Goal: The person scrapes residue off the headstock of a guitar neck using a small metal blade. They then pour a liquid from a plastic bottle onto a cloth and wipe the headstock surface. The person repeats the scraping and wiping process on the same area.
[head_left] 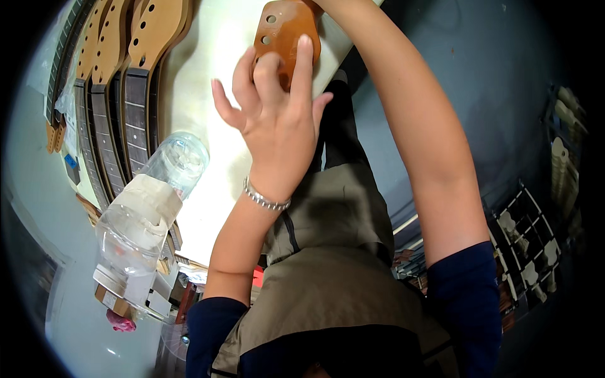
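A glossy amber guitar headstock (pixel 285 30) with round peg holes lies at the top, over the pale table. My left hand (pixel 277 113) reaches up to it, index finger stretched along its face and middle finger bent onto it. The other fingers are spread apart, and the thumb stands off to the right. This hand appears to touch the headstock without wrapping round it. My right forearm (pixel 403 94) runs up past the headstock's right side. Its hand lies beyond the top edge, so what it holds is hidden.
Several guitar necks (pixel 137 88) with dark fretboards lie side by side at left on the white tabletop (pixel 214 57). A large clear plastic bottle (pixel 129 236) with a pale label is left of my forearm. Racks (pixel 526 242) stand at far right.
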### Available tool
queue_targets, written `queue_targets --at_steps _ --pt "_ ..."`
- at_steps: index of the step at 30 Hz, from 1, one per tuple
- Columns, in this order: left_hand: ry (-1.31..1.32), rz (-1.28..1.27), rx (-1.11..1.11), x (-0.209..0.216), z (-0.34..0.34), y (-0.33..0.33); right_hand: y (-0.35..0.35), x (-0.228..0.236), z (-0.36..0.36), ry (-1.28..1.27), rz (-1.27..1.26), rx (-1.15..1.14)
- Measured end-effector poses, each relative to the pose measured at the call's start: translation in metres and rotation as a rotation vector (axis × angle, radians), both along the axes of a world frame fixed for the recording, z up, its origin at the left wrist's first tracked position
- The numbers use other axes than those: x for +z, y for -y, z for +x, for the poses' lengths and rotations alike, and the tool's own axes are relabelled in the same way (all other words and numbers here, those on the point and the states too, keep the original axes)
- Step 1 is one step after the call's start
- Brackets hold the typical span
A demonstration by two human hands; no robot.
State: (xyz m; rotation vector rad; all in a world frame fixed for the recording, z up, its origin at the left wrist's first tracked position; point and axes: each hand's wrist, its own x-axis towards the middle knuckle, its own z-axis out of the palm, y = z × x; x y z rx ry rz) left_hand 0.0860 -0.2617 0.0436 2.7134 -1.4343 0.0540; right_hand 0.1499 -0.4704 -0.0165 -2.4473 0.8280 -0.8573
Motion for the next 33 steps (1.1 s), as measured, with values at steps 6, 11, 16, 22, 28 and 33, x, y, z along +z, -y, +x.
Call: queue_targets --at_steps 6,11,16,22,28,33 --pt "-0.067 -0.071 0.030 -0.003 -0.012 -0.023 0.003 -0.006 0.001 0.091 -0.059 0.012" --pt "0.002 -0.039 -0.006 0.000 0.003 0.009 0.000 -0.002 0.002 -0.036 -0.031 -0.018" --pt "-0.018 -0.022 0.036 0.000 -0.014 -0.018 0.002 -0.004 0.001 0.013 -0.036 -0.009" --pt "0.037 -0.083 -0.009 -0.006 0.001 0.007 0.002 0.000 0.002 -0.016 -0.007 -0.010" --pt "0.036 -0.078 0.000 -0.008 -0.007 -0.015 0.001 -0.002 0.001 -0.009 -0.011 -0.023" --pt "0.002 -0.071 -0.002 -0.006 0.003 0.009 0.001 0.004 0.001 -0.043 0.017 -0.007"
